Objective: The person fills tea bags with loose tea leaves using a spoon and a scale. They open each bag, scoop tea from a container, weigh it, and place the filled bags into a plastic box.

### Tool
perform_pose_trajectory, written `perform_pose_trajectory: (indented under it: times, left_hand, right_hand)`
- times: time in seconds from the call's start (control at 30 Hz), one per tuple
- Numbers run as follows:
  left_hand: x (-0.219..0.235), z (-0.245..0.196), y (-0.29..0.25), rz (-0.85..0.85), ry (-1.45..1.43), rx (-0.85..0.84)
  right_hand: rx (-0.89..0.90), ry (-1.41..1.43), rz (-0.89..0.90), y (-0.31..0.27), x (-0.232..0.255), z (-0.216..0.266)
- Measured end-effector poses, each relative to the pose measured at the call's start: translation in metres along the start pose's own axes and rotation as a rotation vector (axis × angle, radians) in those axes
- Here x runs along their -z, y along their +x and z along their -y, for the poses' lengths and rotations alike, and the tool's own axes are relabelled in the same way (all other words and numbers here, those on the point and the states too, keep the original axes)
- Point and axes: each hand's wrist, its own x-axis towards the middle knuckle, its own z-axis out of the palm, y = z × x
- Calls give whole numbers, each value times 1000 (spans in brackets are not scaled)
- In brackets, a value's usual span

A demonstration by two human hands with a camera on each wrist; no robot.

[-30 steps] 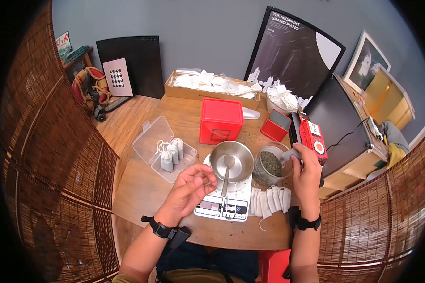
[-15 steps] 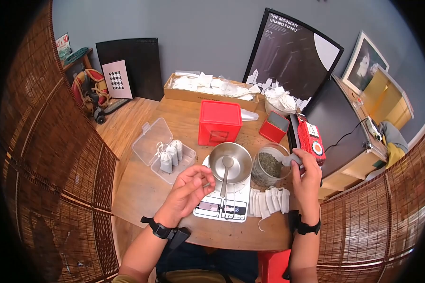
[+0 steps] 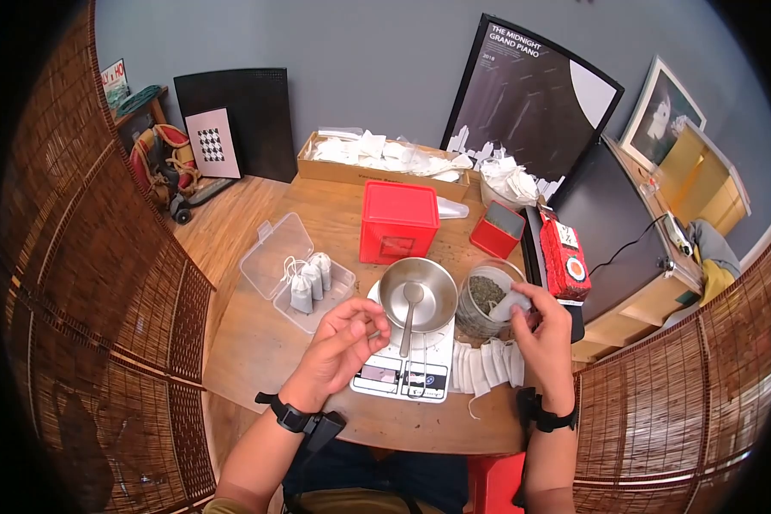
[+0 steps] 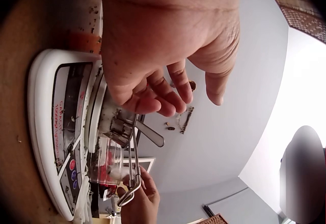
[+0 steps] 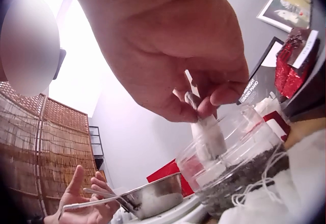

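Note:
My right hand [image 3: 546,343] pinches a small white pouch [image 3: 511,306] at the mouth of the clear jar [image 3: 480,323] of dried leaves. In the right wrist view the pouch [image 5: 209,140] hangs from the fingertips, partly inside the jar's rim. My left hand [image 3: 338,353] holds nothing, its fingers loosely bent, beside a steel pan [image 3: 441,295]. A spoon [image 3: 408,321] lies in the pan, which stands on a white scale [image 3: 390,392]. Flat white pouches [image 3: 480,367] lie in a row right of the scale.
An open plastic box [image 3: 344,278] at the left holds several filled pouches [image 3: 302,293]. Behind the pan stand a red tin [image 3: 400,224] and a carton [image 3: 343,171] of white bags. A smaller red tin [image 3: 497,231] and a red packet [image 3: 564,261] stand at the right.
My right hand has moved down and slightly left, bringing the pouch lower over the jar. The left hand has stayed nearly still.

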Motion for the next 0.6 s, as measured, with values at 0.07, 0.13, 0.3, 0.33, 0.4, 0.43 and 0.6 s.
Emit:
perform_pose_trajectory:
  times: [0.07,0.13,0.3,0.33,0.4,0.43,0.6]
  left_hand:
    - [-1,0,0,-3,1,-1]
    - [-1,-1,-1,-10,-1,-6]
    - [-1,-1,1,-1,1,-8]
    - [-1,0,0,-4,-1,-6]
    - [0,1,0,-11,1,-6]
    - [0,1,0,-18,3,-8]
    - [1,0,0,-5,2,-7]
  right_hand:
    - [23,16,-63,-1,-6,-1]
    - [50,34,-122,0,-8,-1]
    - [55,-22,-93,-1,-5,-2]
    - [54,-21,-91,-1,-6,-1]
    - [52,-85,-178,0,-6,0]
    - [53,-85,-178,1,-5,0]
    - [43,-104,-236,0,-4,-8]
